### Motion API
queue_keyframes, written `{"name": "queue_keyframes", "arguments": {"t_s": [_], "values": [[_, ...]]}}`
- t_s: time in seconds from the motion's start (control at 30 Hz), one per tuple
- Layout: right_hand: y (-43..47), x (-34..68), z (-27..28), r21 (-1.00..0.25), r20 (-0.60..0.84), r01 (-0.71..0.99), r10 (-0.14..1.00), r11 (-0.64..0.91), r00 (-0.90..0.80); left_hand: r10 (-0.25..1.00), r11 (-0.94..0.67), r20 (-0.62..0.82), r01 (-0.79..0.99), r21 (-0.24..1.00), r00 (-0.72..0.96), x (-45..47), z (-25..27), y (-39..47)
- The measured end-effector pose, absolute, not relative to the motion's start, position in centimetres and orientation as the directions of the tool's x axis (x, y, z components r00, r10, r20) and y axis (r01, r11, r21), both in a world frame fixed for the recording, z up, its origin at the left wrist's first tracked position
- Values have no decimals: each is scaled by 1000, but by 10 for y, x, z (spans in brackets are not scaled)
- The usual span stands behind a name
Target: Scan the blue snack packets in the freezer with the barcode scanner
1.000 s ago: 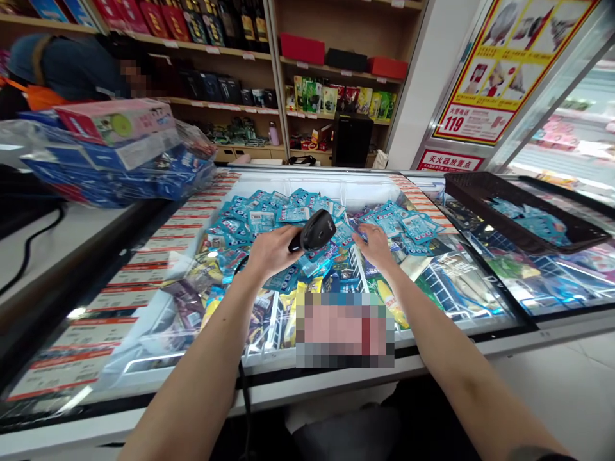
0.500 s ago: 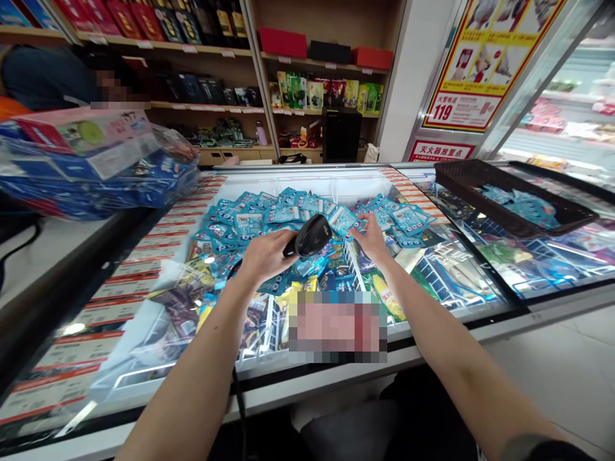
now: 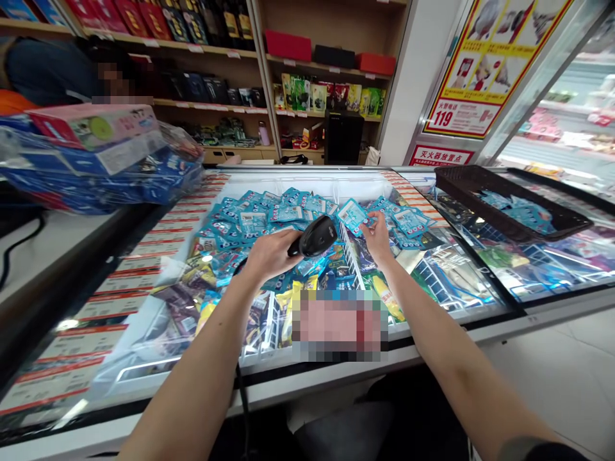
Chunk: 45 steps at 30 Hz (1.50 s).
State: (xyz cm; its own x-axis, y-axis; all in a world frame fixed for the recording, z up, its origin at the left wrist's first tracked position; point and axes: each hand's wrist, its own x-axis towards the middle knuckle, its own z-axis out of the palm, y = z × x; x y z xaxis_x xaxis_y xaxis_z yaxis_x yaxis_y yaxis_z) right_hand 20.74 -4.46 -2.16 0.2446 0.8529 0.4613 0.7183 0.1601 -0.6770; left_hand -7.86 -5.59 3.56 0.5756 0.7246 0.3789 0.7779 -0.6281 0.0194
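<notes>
My left hand [image 3: 273, 257] is wrapped round the handle of a black barcode scanner [image 3: 318, 235], whose head points to the right and away from me. A cable hangs down below my left wrist. Between the thumb and fingers of my right hand [image 3: 377, 238] is a light-blue packet [image 3: 353, 216], tilted, with a white label facing up. The scanner's head is just left of this packet, apart from it. A heap of similar blue packets [image 3: 252, 222] spreads over the freezer glass behind both hands, and more blue packets [image 3: 410, 219] lie beyond my right hand.
A brown basket [image 3: 461, 198] with blue packets stands at the right on the chest freezer [image 3: 158, 282]. Plastic-wrapped boxes [image 3: 106, 157] sit at the left, with a bending person [image 3: 52, 70] behind. Stocked shelves [image 3: 211, 48] line the back. A blurred pinkish patch covers the freezer's front edge.
My right hand has lifted the blue packet slightly and turned it, so it stands clearer of the heap. The scanner has shifted slightly right in the view.
</notes>
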Motion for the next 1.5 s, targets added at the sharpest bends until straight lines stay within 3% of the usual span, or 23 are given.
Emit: {"name": "queue_keyframes", "arguments": {"t_s": [0.47,0.83,0.97,1.2,1.37,1.5], "values": [[-47,207,-19,-820,445,506,853,266,273,716,-632,361,774,-29,598,-79,35,-54],[-46,207,-20,-795,447,564,844,222,297,710,-633,390,774,-12,586,-79,34,-54],[-49,209,-16,-737,490,658,793,155,362,701,-635,405,772,-22,587,-81,34,-52],[-57,241,1,-559,438,810,766,-177,469,720,-610,409,792,-13,561,-85,34,-50],[-64,255,7,-400,529,852,673,-338,516,738,-579,416,815,-16,532,-88,34,-50],[-65,248,5,-284,545,902,719,-326,431,740,-554,461,833,5,489,-92,34,-48]]}}
